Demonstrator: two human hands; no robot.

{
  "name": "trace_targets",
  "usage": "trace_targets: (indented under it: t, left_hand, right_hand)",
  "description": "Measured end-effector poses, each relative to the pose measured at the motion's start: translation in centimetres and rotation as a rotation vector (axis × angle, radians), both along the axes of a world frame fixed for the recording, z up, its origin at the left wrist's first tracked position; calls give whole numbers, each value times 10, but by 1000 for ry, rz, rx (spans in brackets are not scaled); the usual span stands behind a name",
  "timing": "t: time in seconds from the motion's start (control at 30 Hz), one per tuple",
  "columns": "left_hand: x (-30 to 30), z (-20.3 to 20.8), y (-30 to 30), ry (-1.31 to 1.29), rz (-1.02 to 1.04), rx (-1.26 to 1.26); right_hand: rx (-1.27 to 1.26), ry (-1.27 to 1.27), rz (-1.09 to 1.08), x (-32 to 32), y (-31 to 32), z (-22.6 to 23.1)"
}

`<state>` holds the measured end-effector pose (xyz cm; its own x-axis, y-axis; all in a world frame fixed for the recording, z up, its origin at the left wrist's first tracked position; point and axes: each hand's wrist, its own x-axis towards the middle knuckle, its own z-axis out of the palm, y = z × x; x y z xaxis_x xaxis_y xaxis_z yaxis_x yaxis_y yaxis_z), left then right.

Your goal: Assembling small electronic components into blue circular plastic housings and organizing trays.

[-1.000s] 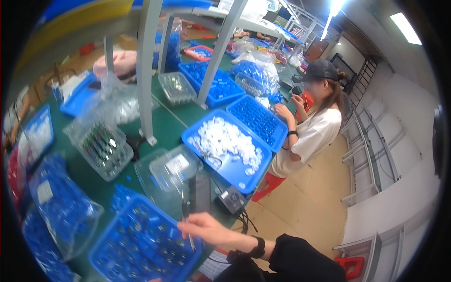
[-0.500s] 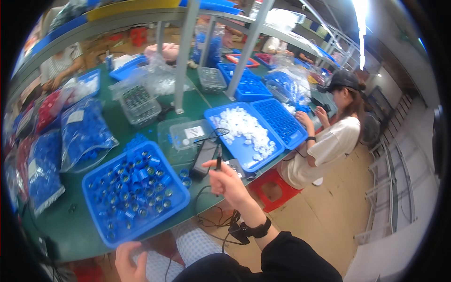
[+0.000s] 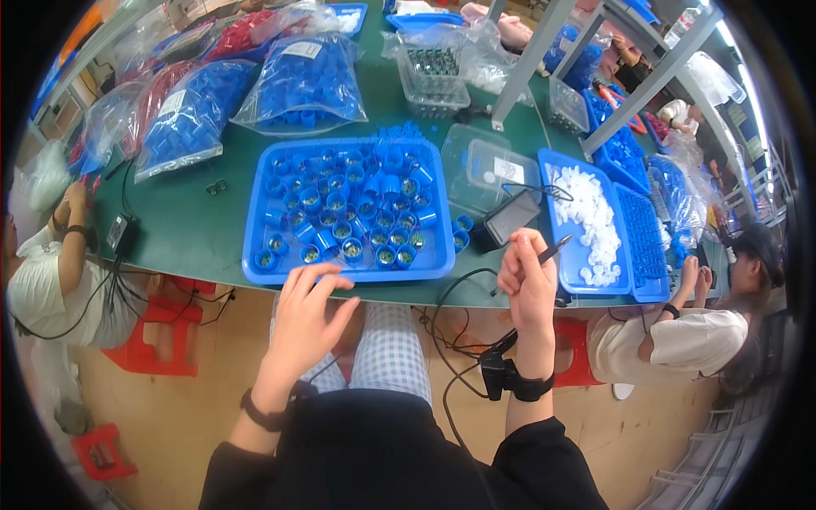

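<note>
At the front edge of a blue tray (image 3: 255, 212), my left hand (image 3: 308, 313) hovers with its fingers apart and nothing in them. Small blue cups (image 3: 352, 248) fill that tray, many showing metallic and greenish parts inside; some lie tipped over. To the right of the tray my right hand (image 3: 530, 285) is closed around a black pen-shaped tool (image 3: 555, 248), its tip pointing up and to the right. Just beyond that hand rests a black box (image 3: 512, 218) with a cable. Two blue cups (image 3: 461, 231) stand between tray and box.
A tray of white pieces (image 3: 586, 223) and a tray of blue pieces (image 3: 643, 242) lie to the right. Clear plastic lids (image 3: 489, 174) sit behind the box. Bags of blue parts (image 3: 302, 85) line the back left. Cables (image 3: 442, 340) hang below. People sit at both sides.
My view has swung so the tray now sits nearer the middle. My left hand has risen toward the tray's front edge. The pen-shaped tool stays in my right hand, now tilted to the right.
</note>
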<state>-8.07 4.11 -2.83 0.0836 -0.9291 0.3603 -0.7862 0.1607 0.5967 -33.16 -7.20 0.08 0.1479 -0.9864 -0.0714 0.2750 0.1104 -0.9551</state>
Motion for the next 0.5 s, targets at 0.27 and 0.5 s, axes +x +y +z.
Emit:
trace_targets:
  t: [0.27, 0.5]
  left_hand:
    - [-86, -8, -91, -136, -108, -146]
    - [-118, -35, -137, -331, -58, -57]
  right_hand:
    - [-131, -322, 133, -10, -42, -31]
    - [-122, 40, -148, -8, -41, -29]
